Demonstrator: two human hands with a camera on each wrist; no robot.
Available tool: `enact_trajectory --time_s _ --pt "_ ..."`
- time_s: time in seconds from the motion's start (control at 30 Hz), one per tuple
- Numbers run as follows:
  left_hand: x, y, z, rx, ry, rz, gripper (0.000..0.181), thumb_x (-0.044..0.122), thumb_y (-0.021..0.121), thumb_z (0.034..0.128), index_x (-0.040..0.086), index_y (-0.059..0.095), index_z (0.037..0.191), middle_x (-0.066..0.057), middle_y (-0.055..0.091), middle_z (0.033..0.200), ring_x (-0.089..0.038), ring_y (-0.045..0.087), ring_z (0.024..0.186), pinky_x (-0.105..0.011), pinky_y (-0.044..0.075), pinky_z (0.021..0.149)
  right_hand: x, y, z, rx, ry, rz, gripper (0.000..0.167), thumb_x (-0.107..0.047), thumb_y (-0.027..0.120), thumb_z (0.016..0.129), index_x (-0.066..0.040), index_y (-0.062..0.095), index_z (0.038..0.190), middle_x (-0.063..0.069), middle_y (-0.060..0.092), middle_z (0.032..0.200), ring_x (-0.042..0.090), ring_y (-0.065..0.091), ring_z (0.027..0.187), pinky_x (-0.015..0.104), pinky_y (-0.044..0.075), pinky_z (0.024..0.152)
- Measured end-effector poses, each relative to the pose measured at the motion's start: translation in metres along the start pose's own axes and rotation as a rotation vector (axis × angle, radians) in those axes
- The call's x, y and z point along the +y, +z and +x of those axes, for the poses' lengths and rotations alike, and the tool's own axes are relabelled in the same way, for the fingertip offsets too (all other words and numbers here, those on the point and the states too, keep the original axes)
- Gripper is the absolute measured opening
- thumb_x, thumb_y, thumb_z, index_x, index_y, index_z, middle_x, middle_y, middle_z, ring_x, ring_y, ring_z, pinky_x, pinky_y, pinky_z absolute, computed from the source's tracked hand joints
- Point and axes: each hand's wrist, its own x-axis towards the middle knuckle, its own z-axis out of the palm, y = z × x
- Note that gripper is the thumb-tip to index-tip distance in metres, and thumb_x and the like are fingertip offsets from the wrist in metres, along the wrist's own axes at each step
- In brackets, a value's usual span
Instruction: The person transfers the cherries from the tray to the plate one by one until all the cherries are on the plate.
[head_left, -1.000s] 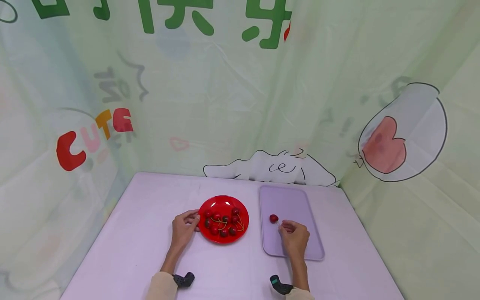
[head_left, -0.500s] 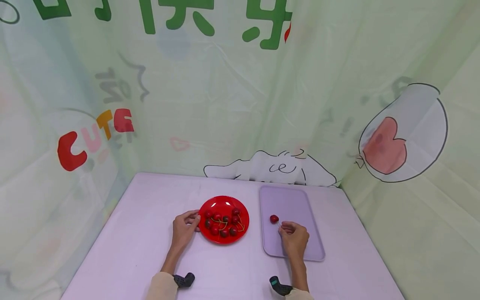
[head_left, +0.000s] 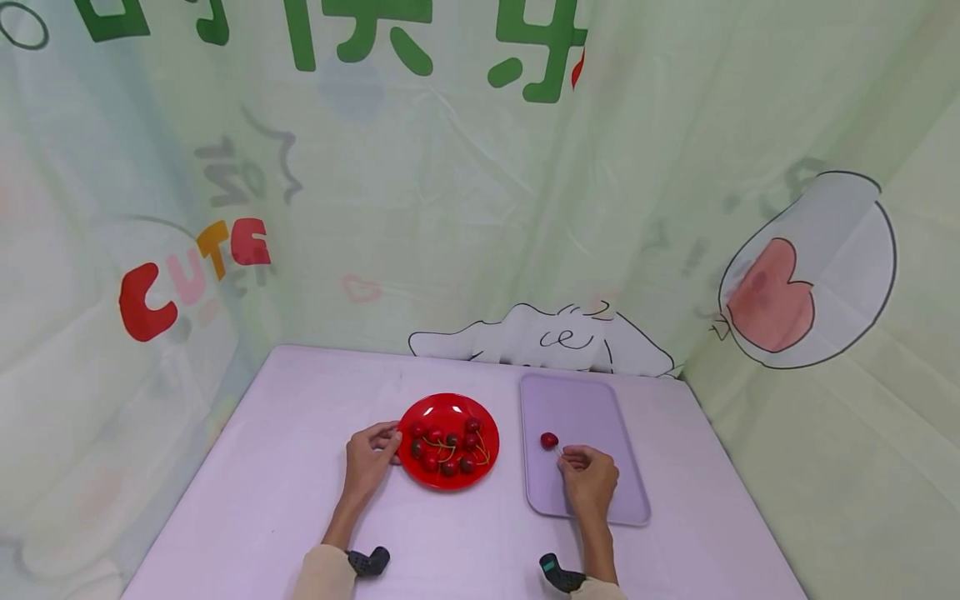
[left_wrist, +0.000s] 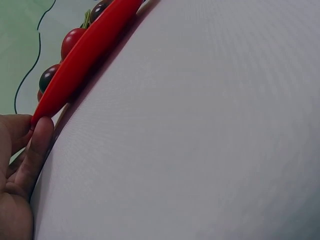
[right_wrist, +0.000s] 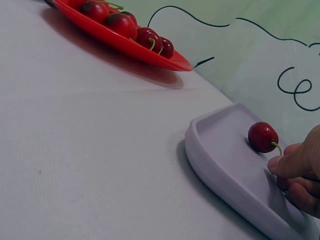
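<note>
My left hand [head_left: 367,458] pinches the left rim of a round red plate [head_left: 448,402], the thumb and fingers meeting at its edge in the left wrist view. Several dark red cherries with green stems lie in the plate, among them one cherry [left_wrist: 73,42] near the rim. Over the lilac tray [head_left: 567,400], my right hand [head_left: 591,479] pinches the stem of a single cherry [right_wrist: 263,137]. That cherry's body is at the tray's left part; whether it touches the tray floor I cannot tell. Some of the right fingers are hidden behind the thumb.
Plate and tray stand side by side on a table [head_left: 300,400] with a pale cloth, a gap between them. Printed fabric curtains [head_left: 450,208] rise behind the table and along both sides. The tray has a low raised rim.
Both hands keep their holds on the plate and the cherry stem. The whole head view has shifted down slightly; nothing else visibly moves.
</note>
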Motion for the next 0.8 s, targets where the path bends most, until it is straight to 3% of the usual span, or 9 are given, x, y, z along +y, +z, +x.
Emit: enact_trajectory --time_s 0.27,0.53,0.8 --pt "-0.0003 -0.0004 0.0002 -0.002 -0.001 0.009 0.029 0.005 0.073 0.1036 -0.001 0.075 0.132 -0.021 0.077 0.110 -0.013 0.074 0.073 -0.016 0.063 0.066 0.0000 -0.0006 -0.0005 -0.001 -0.004 0.000 0.012 0.006 0.084 0.086 0.004 0.083 0.098 0.020 0.082 0.090 0.004 0.069 0.070 0.006 0.049 0.062" --pt "-0.0018 0.0001 0.0011 0.008 0.030 0.006 0.028 0.003 0.073 0.1033 -0.004 0.075 0.131 -0.024 0.077 0.107 -0.017 0.075 0.070 -0.017 0.063 0.063 0.0034 0.0019 0.0014 0.010 -0.016 0.026 0.013 0.005 0.085 0.086 0.002 0.084 0.098 0.019 0.083 0.090 0.000 0.070 0.069 0.006 0.051 0.064" --pt "-0.0003 0.0000 0.0004 0.000 0.014 0.004 0.029 0.004 0.073 0.1032 -0.003 0.076 0.131 -0.022 0.077 0.107 -0.011 0.073 0.068 -0.017 0.063 0.064 0.0067 0.0036 -0.0001 0.010 0.007 0.112 0.013 0.006 0.085 0.086 0.003 0.084 0.099 0.021 0.083 0.092 -0.004 0.068 0.069 0.006 0.054 0.065"
